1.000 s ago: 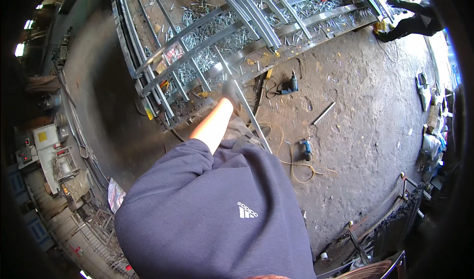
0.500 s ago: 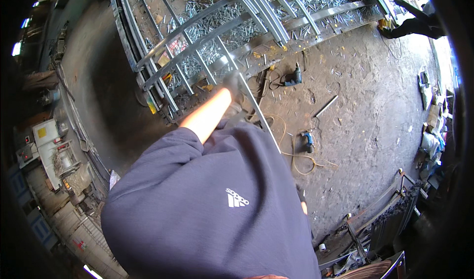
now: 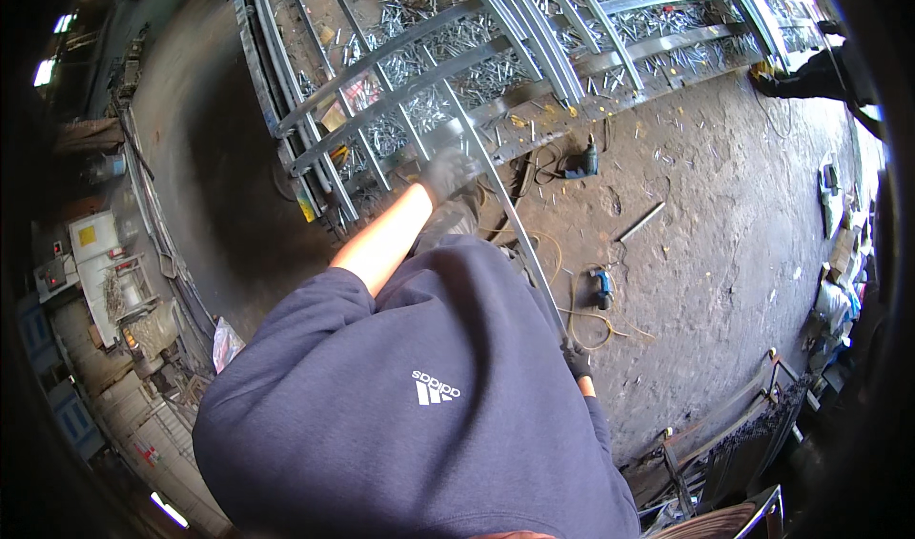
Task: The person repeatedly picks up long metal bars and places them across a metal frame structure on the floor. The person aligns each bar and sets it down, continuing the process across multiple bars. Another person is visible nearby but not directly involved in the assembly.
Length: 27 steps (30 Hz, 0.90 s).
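Observation:
A long, thin metal bar (image 3: 510,210) slants from the metal frame down past my right side. At its near end my right hand (image 3: 578,359), in a dark glove, is closed on the bar. My left hand (image 3: 448,174), also in a dark glove, is at the bar's left side, close to the frame's near edge; motion smears its fingers, and I cannot tell whether it touches the bar. Ahead lies the frame of shiny metal bars (image 3: 419,98), with long rails crossed by thinner strips. Many small metal pieces (image 3: 457,48) are scattered beneath and between the rails.
On the floor to the right are a blue-and-black drill (image 3: 583,162), a smaller blue power tool (image 3: 601,291) with a yellowish cord, and a short metal rod (image 3: 641,222). Another person in dark clothes (image 3: 815,77) is at the far right. Metal racks (image 3: 724,444) stand near right.
My left hand has shifted slightly down and left beside the bar. My right hand, mostly hidden before, now shows at the bar's near end. The whole view has shifted slightly.

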Available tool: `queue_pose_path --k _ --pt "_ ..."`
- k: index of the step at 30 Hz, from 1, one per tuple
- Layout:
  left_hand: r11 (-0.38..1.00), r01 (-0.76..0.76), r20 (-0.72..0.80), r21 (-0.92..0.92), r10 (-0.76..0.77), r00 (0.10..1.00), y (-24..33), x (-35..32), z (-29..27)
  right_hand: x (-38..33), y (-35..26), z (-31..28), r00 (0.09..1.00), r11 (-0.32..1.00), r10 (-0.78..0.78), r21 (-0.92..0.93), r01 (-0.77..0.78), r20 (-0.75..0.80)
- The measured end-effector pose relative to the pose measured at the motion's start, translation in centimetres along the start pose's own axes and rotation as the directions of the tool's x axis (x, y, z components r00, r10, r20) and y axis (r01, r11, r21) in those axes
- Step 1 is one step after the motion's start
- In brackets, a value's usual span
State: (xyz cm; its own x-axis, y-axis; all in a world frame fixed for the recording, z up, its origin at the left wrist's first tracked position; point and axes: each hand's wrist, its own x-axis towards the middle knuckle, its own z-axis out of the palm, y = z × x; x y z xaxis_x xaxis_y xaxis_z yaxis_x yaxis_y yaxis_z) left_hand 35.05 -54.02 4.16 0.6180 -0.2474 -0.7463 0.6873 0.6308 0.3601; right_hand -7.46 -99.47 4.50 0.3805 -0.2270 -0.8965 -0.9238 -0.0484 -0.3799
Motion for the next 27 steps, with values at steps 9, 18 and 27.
queue_pose_path --k 9,18,27 --pt "0.996 0.060 -0.127 0.073 -0.050 0.991 2.8 -0.2 -0.3 0.6 -2.2 2.4 0.998 0.972 0.068 -0.225 -0.069 -0.010" --pt "0.988 -0.002 -0.176 0.152 0.029 0.984 4.8 -1.1 -0.8 9.8 -16.6 17.1 0.913 0.806 -0.358 -0.430 0.408 0.196" --pt "1.000 -0.006 -0.038 0.000 0.006 0.999 7.1 -2.8 -2.1 7.4 -47.0 24.9 0.401 0.422 -0.906 0.263 0.867 0.134"
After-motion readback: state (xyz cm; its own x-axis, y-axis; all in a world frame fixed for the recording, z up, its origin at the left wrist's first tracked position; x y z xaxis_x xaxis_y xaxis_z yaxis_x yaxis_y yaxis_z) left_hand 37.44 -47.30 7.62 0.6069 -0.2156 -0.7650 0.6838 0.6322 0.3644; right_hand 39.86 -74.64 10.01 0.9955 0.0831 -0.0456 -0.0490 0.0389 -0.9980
